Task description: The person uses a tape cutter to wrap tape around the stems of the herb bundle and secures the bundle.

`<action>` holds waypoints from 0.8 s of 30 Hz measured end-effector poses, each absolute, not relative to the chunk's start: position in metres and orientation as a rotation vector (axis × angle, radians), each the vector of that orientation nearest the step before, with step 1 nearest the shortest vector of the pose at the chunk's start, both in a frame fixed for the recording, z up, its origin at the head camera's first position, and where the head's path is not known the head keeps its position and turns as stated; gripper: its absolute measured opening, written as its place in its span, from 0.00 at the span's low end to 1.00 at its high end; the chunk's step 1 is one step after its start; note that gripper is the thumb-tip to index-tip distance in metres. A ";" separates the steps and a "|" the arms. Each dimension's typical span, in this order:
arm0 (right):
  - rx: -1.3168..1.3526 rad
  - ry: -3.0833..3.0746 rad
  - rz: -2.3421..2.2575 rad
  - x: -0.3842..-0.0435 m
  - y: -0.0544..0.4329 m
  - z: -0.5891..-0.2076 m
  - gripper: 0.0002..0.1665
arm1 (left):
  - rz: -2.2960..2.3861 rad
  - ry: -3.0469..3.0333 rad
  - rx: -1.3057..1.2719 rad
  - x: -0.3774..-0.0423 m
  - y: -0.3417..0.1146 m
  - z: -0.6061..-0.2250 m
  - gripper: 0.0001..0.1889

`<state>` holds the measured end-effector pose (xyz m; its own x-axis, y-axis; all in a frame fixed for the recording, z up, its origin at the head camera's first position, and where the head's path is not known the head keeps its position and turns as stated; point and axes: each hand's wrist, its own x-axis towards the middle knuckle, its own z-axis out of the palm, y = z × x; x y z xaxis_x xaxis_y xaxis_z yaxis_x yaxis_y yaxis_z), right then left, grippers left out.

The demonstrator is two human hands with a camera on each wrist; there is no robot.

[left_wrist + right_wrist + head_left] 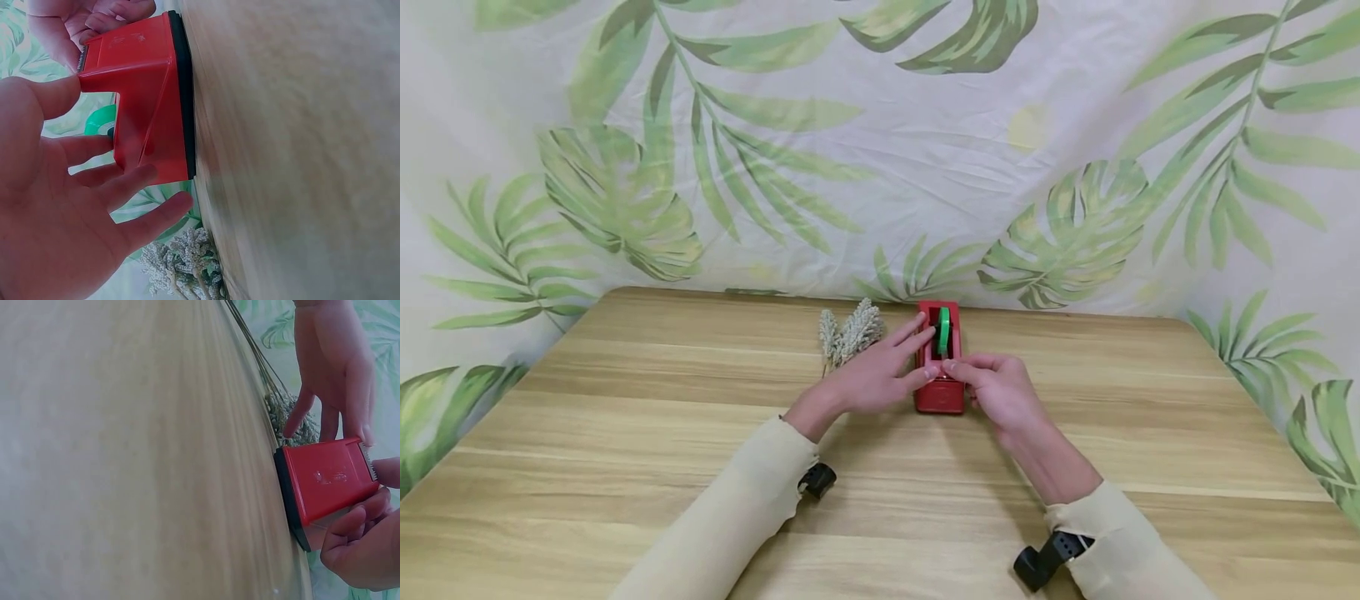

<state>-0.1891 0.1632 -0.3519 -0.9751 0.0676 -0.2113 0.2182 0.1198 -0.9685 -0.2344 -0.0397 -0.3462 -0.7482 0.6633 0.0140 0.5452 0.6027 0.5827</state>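
A red tape dispenser (940, 398) with a dark base stands on the table, a green tape roll (944, 332) in its slot. My left hand (880, 371) reaches along its left side with fingers spread and fairly straight. The left thumb touches the front near the toothed cutter (367, 461), while the other fingers lie by the side wall and roll. From the right, my right hand (1003, 392) pinches the tape end at the cutter between thumb and forefinger, its other fingers curled beside the front. Fingertips mostly hide the tape end.
A bunch of dried pale flowers (853, 333) lies left of the dispenser, close behind the left hand. The wooden table (700, 467) ends at a leaf-patterned cloth (925, 167) just behind the dispenser. Both wrists wear a black camera on a strap.
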 end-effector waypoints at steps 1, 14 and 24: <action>0.292 2.260 -1.992 -0.189 0.163 -0.352 0.18 | 0.847 2.628 1.000 -0.234 -0.039 -0.346 0.38; 0.290 2.266 -1.974 -0.183 0.165 -0.343 0.14 | 0.909 2.613 1.027 -0.252 -0.042 -0.369 0.42; 0.238 2.278 -1.946 -0.180 0.166 -0.340 0.13 | 0.927 2.613 1.047 -0.266 -0.043 -0.386 0.45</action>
<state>-0.1797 0.1665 -0.3404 -0.9782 0.0318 -0.2050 0.2075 0.1527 -0.9662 -0.2658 -0.0434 -0.3860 -0.7367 0.6733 0.0629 0.5625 0.5584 0.6097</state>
